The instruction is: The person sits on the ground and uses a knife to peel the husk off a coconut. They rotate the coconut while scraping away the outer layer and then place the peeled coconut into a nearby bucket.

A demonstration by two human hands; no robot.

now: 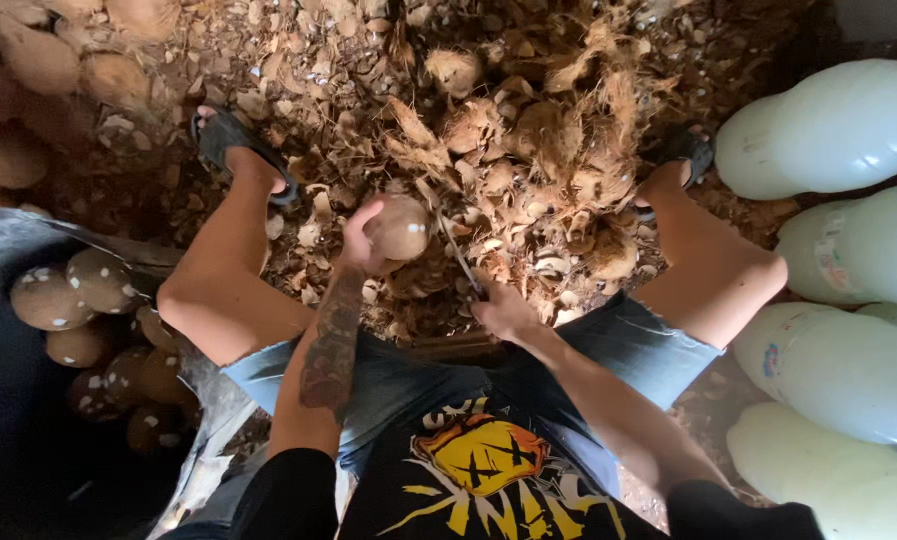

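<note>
shirt (479, 465): black cloth with a yellow and white print, nearest the camera, below the coconut.
shorts (419, 375): blue denim, frayed at the right hem, just below the coconut.
left hand (361, 243): forearm tattooed, reaching up from the shorts; fingers curled around the left side of the coconut, holding it.
coconut (401, 227): round, smooth, pale brown, husked; held between the knees, above the shorts.
right hand (504, 312): just right of and below the coconut, closed on the blade's handle.
blade (459, 255): thin, dark metal, slanting up from the right hand to the coconut's right edge.
sack (29, 400): dark, soft, open-mouthed, well left of the coconut; holds round brown coconuts (79, 300) flecked with white.
bottles (849, 290): large, smooth, whitish plastic, lying on their sides well right of the coconut.
husk (529, 140): dry, fibrous brown shreds and chips covering the floor beyond the coconut.
sandals (231, 142): dark, one on each foot, either side of the husk.
</note>
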